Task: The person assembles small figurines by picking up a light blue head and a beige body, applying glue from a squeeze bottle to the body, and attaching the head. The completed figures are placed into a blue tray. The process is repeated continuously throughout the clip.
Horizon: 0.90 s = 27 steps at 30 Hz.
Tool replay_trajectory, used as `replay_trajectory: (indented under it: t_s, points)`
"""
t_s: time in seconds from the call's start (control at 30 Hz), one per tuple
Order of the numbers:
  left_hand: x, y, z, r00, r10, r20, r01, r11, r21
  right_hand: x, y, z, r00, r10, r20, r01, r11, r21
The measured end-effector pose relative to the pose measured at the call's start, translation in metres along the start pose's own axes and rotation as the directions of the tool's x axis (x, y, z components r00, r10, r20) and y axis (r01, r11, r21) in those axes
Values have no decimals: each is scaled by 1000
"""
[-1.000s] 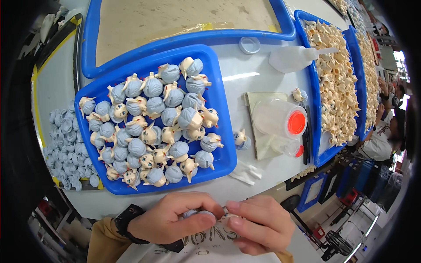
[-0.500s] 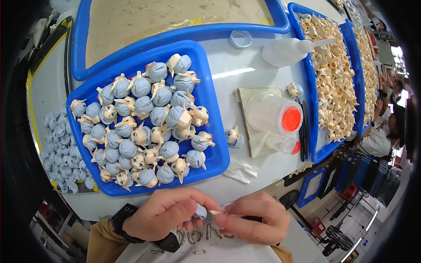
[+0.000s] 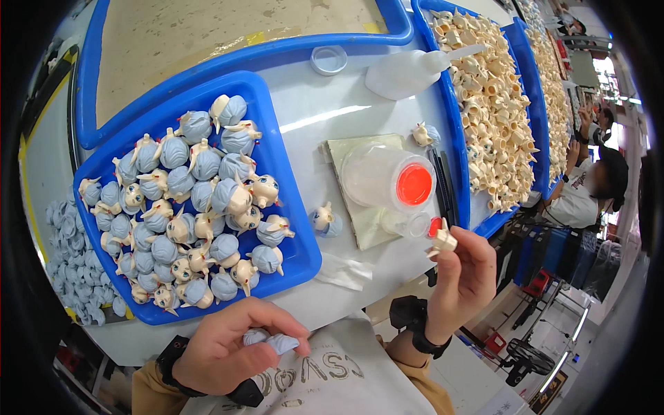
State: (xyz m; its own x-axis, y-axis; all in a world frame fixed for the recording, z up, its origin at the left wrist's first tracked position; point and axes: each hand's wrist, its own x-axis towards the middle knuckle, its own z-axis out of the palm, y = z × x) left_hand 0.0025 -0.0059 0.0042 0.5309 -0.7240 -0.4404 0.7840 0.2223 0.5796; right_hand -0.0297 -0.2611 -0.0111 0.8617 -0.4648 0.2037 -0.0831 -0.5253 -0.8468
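My left hand (image 3: 225, 349) is low in front of my shirt, its fingers closed round light blue moulded doll-hair pieces (image 3: 282, 343). Out to the right, my right hand (image 3: 465, 277) pinches a small cream doll-head part (image 3: 443, 242) between thumb and fingers, beside the red-lidded containers. A blue tray (image 3: 304, 259) at left holds rows of doll heads (image 3: 180, 181) with cream faces and blue hair. Another such head (image 3: 325, 220) lies on the table just right of that tray.
A clear tub with a red lid (image 3: 415, 185) stands on a pale board (image 3: 377, 238). Behind are a white squeeze bottle (image 3: 404, 75) and round cap (image 3: 328, 61). Cream parts fill a blue bin (image 3: 494, 104) at right; loose blue hair pieces (image 3: 76, 256) lie far left. A person (image 3: 581, 197) sits beyond.
My hands were together in front of me; my right hand has moved up and right and now shows a cream head part. My left hand stays low with blue pieces. The view has shifted right.
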Motion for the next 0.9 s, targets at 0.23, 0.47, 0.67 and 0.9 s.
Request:
replay_trajectory:
  t_s: [0.23, 0.47, 0.67, 0.9]
  points:
    - [-4, 7, -1, 991, -134, 14, 135, 987, -87, 7, 2, 6, 986, -123, 116, 140, 978, -157]
    - [-2, 1, -2, 999, 45, 7, -45, 999, 22, 13, -3, 6, 946, -253, 202, 306, 904, -300]
    - [0, 0, -3, 999, 30, 33, -30, 999, 13, 18, -15, 11, 923, -271, 271, 366, 833, -414]
    - [3, 5, 7, 995, -9, -95, 15, 997, 72, 20, -20, 12, 912, -273, 305, 389, 813, -433]
